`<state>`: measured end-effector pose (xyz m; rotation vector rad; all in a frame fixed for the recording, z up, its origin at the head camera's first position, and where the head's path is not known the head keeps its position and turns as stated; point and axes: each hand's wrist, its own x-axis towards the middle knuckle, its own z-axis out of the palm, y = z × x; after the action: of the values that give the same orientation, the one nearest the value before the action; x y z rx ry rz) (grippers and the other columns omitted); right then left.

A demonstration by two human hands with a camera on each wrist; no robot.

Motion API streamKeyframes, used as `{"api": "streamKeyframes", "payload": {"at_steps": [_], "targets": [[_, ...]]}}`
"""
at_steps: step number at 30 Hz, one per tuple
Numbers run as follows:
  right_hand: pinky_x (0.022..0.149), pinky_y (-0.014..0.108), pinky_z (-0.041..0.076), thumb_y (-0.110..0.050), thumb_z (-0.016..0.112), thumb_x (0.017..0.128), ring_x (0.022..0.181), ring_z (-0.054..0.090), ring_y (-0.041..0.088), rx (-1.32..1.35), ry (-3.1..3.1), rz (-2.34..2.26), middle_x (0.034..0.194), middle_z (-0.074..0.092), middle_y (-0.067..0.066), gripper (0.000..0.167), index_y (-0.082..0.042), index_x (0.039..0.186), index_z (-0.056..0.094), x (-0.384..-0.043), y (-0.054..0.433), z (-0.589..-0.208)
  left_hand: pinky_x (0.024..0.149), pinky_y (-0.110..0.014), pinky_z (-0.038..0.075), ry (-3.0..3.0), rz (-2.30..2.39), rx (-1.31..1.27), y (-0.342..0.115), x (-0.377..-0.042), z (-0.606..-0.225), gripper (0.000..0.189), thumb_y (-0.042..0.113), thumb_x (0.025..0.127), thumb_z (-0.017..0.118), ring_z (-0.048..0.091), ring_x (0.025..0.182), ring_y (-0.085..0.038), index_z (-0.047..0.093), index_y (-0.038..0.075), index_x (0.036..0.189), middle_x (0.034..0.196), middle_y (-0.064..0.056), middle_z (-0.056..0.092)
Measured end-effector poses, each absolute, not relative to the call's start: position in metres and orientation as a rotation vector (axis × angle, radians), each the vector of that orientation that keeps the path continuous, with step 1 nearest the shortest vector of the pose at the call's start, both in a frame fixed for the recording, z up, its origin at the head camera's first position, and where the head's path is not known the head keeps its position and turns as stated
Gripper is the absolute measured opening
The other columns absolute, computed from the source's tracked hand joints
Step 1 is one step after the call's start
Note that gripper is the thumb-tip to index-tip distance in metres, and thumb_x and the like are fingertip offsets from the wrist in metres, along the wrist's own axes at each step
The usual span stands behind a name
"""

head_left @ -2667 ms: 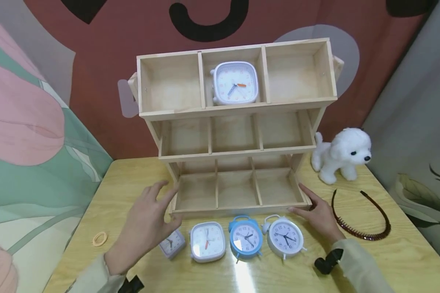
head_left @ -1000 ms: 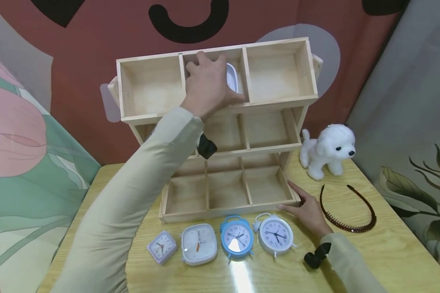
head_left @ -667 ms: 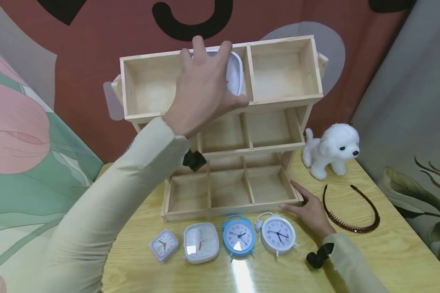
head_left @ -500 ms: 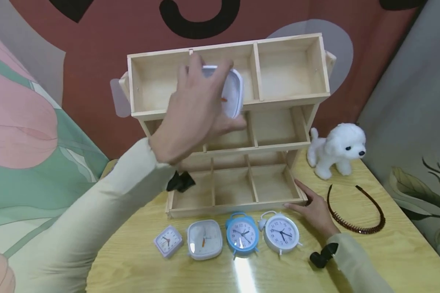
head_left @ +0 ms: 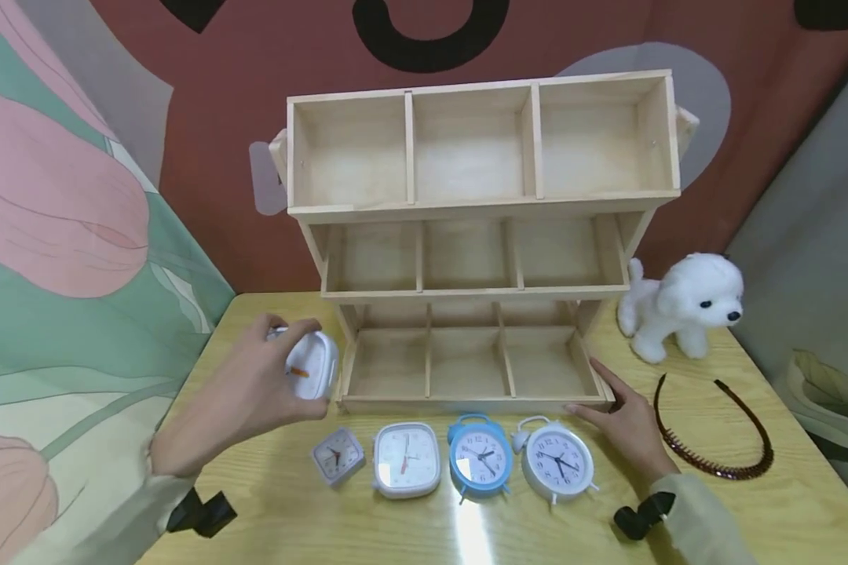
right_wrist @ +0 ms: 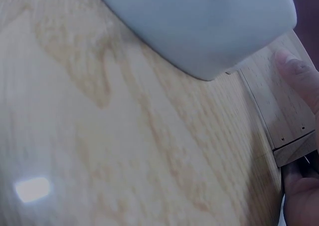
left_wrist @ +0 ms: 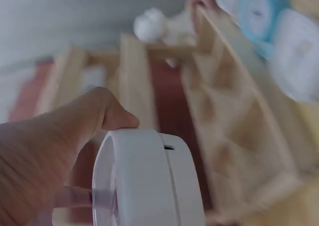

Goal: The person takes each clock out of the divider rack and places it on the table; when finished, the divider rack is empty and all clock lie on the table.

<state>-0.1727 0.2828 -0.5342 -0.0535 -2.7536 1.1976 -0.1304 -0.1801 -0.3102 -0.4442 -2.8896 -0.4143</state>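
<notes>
In the head view my left hand (head_left: pixel 243 392) grips a white rounded-square alarm clock (head_left: pixel 319 369) with an orange hand, held left of the wooden tiered rack's (head_left: pixel 480 205) lowest tier. The left wrist view shows the thumb on the rim of the clock's white casing (left_wrist: pixel 144 178). My right hand (head_left: pixel 629 424) holds the rack's lower right corner, thumb (right_wrist: pixel 295 71) on the front board and fingers round the side. Along the rack's front stand a small lavender clock (head_left: pixel 338 456), a white square clock (head_left: pixel 406 461), a blue clock (head_left: pixel 482 457) and a white round clock (head_left: pixel 558 461).
A white plush dog (head_left: pixel 689 302) stands to the right of the rack, with a brown toothed headband (head_left: pixel 721 469) lying before it on the wooden table (head_left: pixel 311 534). A patterned curtain (head_left: pixel 56 196) hangs at the left, close to the table's edge.
My left hand has reached up, taken the white clock from the rack's top middle compartment and brought it down to the left. My right hand has stayed at the rack's corner.
</notes>
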Motion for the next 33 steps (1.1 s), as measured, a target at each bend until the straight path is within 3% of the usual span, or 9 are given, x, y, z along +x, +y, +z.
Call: {"api": "streamKeyframes", "payload": {"at_steps": [5, 9, 15, 21, 26, 33], "targets": [[0.072, 0.006, 0.033, -0.042, 0.082, 0.073, 0.095, 0.047, 0.010, -0.040, -2.735, 1.186, 0.143, 0.049, 0.021, 0.088, -0.024, 0.148, 0.040, -0.173, 0.288, -0.531, 0.059, -0.037, 0.046, -2.953, -0.409, -0.373, -0.212, -0.140, -0.356, 0.076, 0.033, 0.056, 0.082, 0.054, 0.084, -0.037, 0.058, 0.009, 0.123, 0.107, -0.030, 0.051], [0.076, 0.002, 0.032, -0.039, 0.083, 0.074, 0.102, 0.047, 0.008, -0.013, -2.721, 1.215, 0.145, 0.047, 0.020, 0.087, -0.023, 0.148, 0.040, -0.174, 0.289, -0.529, 0.059, -0.037, 0.047, -3.006, -0.428, -0.348, -0.223, -0.145, -0.384, 0.077, 0.033, 0.057, 0.083, 0.055, 0.084, -0.037, 0.057, 0.009, 0.125, 0.109, -0.030, 0.051], [0.080, -0.002, 0.029, -0.036, 0.083, 0.074, 0.118, 0.048, 0.020, -0.012, -2.708, 1.247, 0.147, 0.045, 0.018, 0.087, -0.024, 0.149, 0.038, -0.173, 0.289, -0.529, 0.062, -0.041, 0.049, -3.067, -0.428, -0.353, -0.231, -0.157, -0.408, 0.076, 0.035, 0.059, 0.083, 0.055, 0.086, -0.037, 0.058, 0.009, 0.125, 0.110, -0.030, 0.052], [0.083, -0.004, 0.027, -0.035, 0.083, 0.074, 0.126, 0.046, 0.035, 0.015, -2.703, 1.280, 0.147, 0.044, 0.019, 0.088, -0.021, 0.149, 0.038, -0.174, 0.286, -0.530, 0.064, -0.042, 0.049, -3.154, -0.456, -0.275, -0.243, -0.166, -0.429, 0.076, 0.034, 0.061, 0.083, 0.054, 0.088, -0.037, 0.056, 0.007, 0.127, 0.113, -0.030, 0.050], [0.081, -0.003, 0.029, -0.035, 0.083, 0.075, 0.126, 0.047, 0.035, 0.020, -2.712, 1.302, 0.147, 0.044, 0.020, 0.088, -0.021, 0.149, 0.038, -0.174, 0.285, -0.530, 0.067, -0.044, 0.050, -3.186, -0.465, -0.250, -0.250, -0.169, -0.449, 0.077, 0.036, 0.062, 0.083, 0.054, 0.089, -0.036, 0.057, 0.008, 0.128, 0.112, -0.028, 0.051], [0.082, -0.003, 0.030, -0.034, 0.083, 0.074, 0.126, 0.049, 0.037, 0.000, -2.712, 1.328, 0.146, 0.044, 0.023, 0.089, -0.021, 0.150, 0.037, -0.171, 0.284, -0.532, 0.068, -0.053, 0.051, -3.283, -0.403, -0.278, -0.250, -0.174, -0.465, 0.082, 0.037, 0.062, 0.080, 0.050, 0.100, -0.046, 0.053, 0.008, 0.134, 0.121, -0.031, 0.048]]}}
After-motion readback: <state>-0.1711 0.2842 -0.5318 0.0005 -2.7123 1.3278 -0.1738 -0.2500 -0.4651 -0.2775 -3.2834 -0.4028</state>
